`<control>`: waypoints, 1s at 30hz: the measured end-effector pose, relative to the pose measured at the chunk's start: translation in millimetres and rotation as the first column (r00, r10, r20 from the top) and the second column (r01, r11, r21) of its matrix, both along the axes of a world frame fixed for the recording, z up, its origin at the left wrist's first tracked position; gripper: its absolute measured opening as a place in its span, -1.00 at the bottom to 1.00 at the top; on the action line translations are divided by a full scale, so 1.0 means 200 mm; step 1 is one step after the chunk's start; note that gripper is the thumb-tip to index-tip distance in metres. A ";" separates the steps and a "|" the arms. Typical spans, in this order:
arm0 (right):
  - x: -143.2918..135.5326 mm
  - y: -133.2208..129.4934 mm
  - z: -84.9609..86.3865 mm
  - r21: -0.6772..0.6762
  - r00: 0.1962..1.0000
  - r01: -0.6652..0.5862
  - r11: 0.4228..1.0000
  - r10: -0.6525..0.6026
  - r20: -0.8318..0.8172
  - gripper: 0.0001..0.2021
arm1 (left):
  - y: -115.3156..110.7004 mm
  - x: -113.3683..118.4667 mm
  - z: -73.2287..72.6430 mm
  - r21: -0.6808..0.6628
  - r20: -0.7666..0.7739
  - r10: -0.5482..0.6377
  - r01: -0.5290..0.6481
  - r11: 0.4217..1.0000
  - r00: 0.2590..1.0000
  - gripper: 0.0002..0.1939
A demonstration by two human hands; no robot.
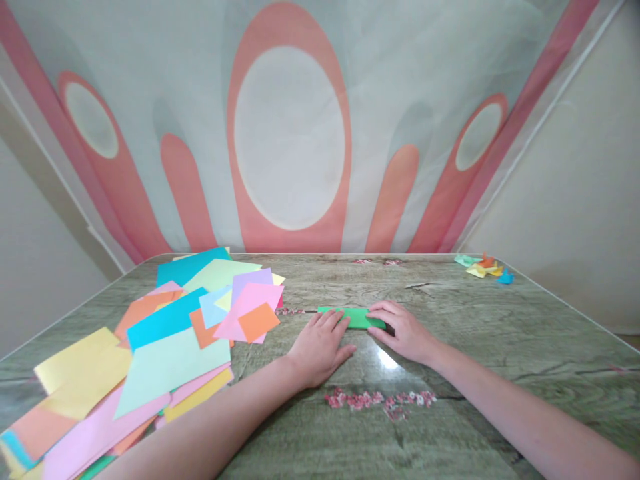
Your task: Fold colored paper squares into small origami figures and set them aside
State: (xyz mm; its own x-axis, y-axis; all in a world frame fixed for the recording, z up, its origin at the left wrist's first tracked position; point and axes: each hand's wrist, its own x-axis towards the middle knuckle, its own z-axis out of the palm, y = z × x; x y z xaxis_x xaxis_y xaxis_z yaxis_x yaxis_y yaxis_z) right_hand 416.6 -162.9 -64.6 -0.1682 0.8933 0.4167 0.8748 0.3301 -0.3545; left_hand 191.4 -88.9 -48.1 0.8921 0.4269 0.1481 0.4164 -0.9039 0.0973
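A green strip of folded paper (357,319) lies flat on the wood-patterned table (480,373), its long side running left to right. My left hand (323,343) rests on its left end, palm down, with the thumb apart from the fingers and pointing right. At the right end, my right hand (403,330) has the paper between its thumb and fingers, the thumb at the near edge and the fingers at the far one. The fingertips of both hands partly cover the strip.
Many loose coloured sheets (175,373) overlap across the left side of the table, close to my left forearm. Several small folded paper pieces (485,267) stand at the far right edge. Behind the table hangs a grey and pink cloth (380,80).
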 end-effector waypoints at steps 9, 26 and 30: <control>0.00 -0.01 -0.01 0.059 0.994 -0.044 0.997 0.038 0.101 -0.74 | -0.01 0.01 0.00 0.037 0.003 0.008 -0.008 0.999 1.000 -0.43; 0.01 0.00 0.00 0.056 0.974 -0.085 0.995 0.071 0.216 -0.75 | -0.01 0.01 0.05 0.038 0.028 0.020 -0.021 0.999 0.999 -0.57; -0.03 -0.01 0.01 0.084 0.964 -0.105 0.991 0.081 0.253 -0.75 | -0.01 0.01 0.03 0.064 0.021 0.011 -0.013 0.998 1.000 -0.55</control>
State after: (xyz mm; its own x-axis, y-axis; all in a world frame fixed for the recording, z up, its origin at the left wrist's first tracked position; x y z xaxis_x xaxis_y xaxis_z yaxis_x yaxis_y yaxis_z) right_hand 410.0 -163.9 -62.5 -0.3576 0.8267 0.4344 0.8951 0.4360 -0.0929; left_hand 193.3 -90.5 -41.4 0.8833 0.4265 0.1944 0.4258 -0.9036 0.0477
